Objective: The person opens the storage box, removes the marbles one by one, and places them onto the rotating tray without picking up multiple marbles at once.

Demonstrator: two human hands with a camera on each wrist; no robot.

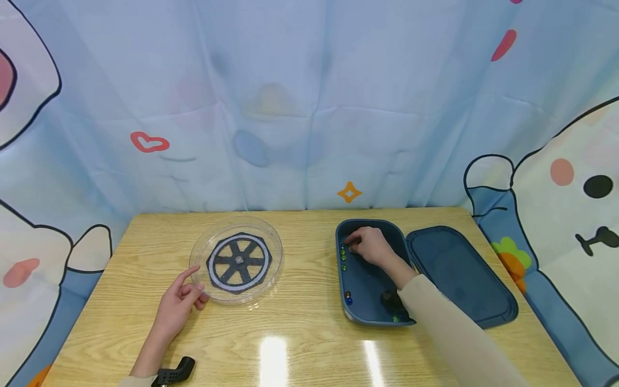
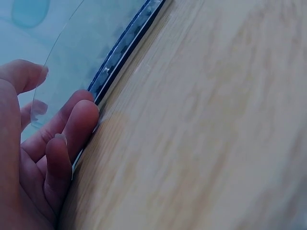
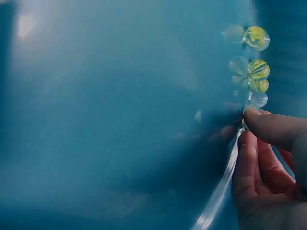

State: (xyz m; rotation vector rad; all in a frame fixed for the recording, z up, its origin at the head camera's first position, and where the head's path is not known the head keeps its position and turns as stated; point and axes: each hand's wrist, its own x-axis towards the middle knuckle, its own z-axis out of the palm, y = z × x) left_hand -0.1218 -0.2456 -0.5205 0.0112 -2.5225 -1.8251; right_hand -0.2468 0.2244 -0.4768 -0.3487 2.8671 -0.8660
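My left hand [image 1: 176, 306] rests against the near left rim of a round clear plastic dish [image 1: 276, 236]. Its index fingertip touches the edge, and the fingers lie relaxed along the side wall [image 2: 122, 48]. Inside the dish lies a dark six-spoked wheel shape with a pale ring [image 1: 239, 260]. Over on the right, my right hand [image 1: 372, 246] reaches into a dark blue rectangular container [image 1: 372, 277]. Thumb and fingertips pinch a small glassy marble [image 3: 244, 126] by the container wall, mostly hidden by them. Yellow-striped clear marbles [image 3: 259, 69] line up beside the fingertips.
Near the container's front lie a blue marble [image 1: 348, 301] beside a reddish one, and a green marble [image 1: 395, 319]. A flat blue lid [image 1: 464, 274] sits right of the container. Behind the wooden table [image 1: 309, 258] hangs a printed blue curtain [image 1: 290, 107].
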